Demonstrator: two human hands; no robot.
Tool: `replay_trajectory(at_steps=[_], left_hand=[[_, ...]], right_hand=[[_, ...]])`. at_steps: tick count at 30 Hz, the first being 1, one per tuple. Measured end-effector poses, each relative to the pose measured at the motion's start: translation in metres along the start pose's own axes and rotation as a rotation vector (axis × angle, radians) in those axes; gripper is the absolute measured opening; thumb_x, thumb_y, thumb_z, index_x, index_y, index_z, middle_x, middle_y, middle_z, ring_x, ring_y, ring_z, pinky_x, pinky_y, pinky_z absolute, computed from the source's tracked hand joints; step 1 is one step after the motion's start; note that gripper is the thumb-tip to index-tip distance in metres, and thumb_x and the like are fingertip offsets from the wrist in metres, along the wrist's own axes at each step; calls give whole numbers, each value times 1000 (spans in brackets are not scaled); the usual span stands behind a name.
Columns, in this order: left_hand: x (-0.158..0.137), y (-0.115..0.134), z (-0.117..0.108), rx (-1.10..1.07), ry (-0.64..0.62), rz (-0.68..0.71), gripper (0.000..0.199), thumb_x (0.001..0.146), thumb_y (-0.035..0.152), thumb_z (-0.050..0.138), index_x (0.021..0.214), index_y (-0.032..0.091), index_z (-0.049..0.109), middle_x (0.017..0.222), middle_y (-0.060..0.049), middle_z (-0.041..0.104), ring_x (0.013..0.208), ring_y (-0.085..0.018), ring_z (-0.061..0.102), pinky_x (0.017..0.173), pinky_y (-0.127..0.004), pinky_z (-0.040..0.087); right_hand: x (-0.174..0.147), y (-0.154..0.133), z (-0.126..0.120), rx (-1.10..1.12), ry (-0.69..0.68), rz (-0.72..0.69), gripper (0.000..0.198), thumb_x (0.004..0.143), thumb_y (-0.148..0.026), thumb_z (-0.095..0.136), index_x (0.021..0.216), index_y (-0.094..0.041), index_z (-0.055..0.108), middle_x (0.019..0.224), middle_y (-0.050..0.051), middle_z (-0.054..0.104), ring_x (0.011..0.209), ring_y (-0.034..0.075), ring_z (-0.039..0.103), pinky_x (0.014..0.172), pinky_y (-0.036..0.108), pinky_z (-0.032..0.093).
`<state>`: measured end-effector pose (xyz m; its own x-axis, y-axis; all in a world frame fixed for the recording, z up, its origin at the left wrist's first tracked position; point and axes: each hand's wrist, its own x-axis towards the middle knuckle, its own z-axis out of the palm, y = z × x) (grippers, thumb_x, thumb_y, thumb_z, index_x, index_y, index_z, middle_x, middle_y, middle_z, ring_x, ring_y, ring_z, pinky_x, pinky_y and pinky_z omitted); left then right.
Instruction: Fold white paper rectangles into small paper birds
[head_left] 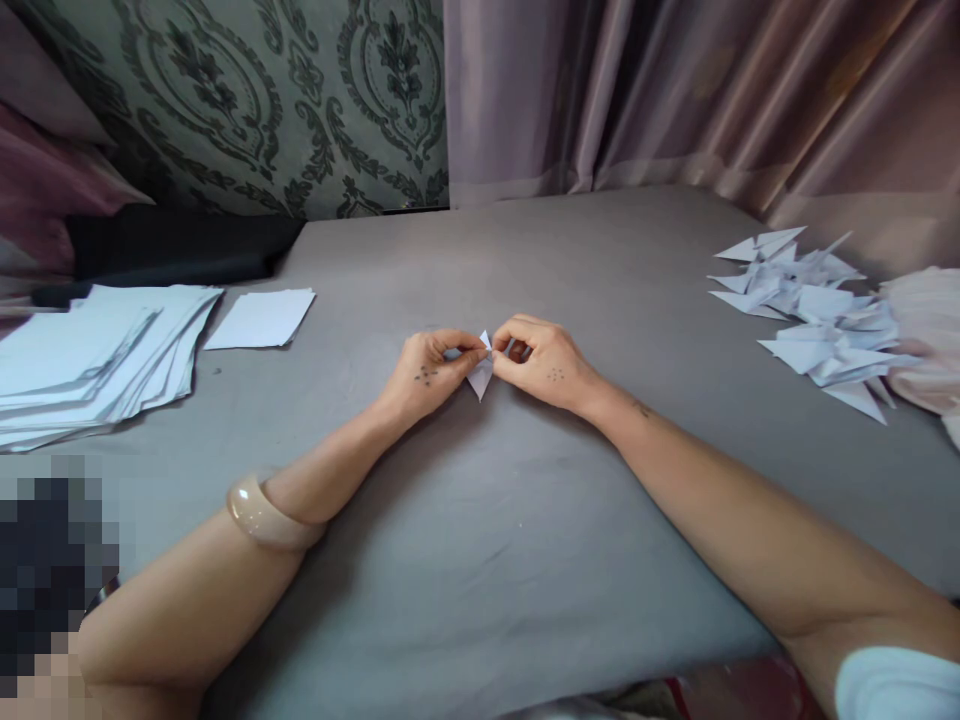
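Note:
Between my two hands, above the middle of the grey-covered surface, is a small folded piece of white paper (481, 382). It has a pointed lower end and a pointed tip at the top. My left hand (439, 370) pinches it from the left, thumb against fingers. From the right, my right hand (544, 362) closes thumb and fingertips on its other edge. Fingers cover the paper's middle folds. A pale bangle circles my left forearm.
On the left lie a fanned stack of large white sheets (172, 340) and a smaller stack of paper (262, 318). A black cloth (180, 245) is behind them. Several folded paper shapes (810, 310) are heaped at the right, beside pale fabric (926, 330). Curtains (600, 90) hang behind.

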<state>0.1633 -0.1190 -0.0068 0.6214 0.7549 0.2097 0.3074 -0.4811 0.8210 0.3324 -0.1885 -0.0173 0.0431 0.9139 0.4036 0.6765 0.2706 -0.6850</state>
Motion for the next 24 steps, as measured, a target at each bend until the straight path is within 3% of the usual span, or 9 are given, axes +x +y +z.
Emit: replay_trajectory(at_steps=[13,18,21,24], left_hand=[[1,-1,-1,-20,-18,9,16,82,29,62,85,17,72,89,-4,74,85,-18,67,81,-28,51],[3,-10,-5,33,-67,24,30,81,32,65,108,20,68,107,-6,71,97,-21,64,88,-33,48],[2,-14,-6,127,-64,20,39,78,27,66,117,21,62,113,-7,66,104,-22,61,92,-37,45],[2,-18,-8,263,0,-14,40,77,29,69,115,21,61,109,-8,62,99,-22,59,91,-39,44]], right_hand=[[-1,-2,-2,-1,-15,2,5,75,-18,56,78,-20,60,83,-1,61,63,9,55,63,24,43],[-2,0,-4,-87,-52,46,32,69,-8,53,96,-20,66,93,2,65,65,10,56,68,26,45],[-3,0,-2,-156,-84,67,30,73,-9,52,95,-19,70,91,3,65,69,12,57,71,27,45],[-4,-1,0,-191,-106,88,21,77,-14,53,87,-19,72,89,4,65,72,13,58,71,27,44]])
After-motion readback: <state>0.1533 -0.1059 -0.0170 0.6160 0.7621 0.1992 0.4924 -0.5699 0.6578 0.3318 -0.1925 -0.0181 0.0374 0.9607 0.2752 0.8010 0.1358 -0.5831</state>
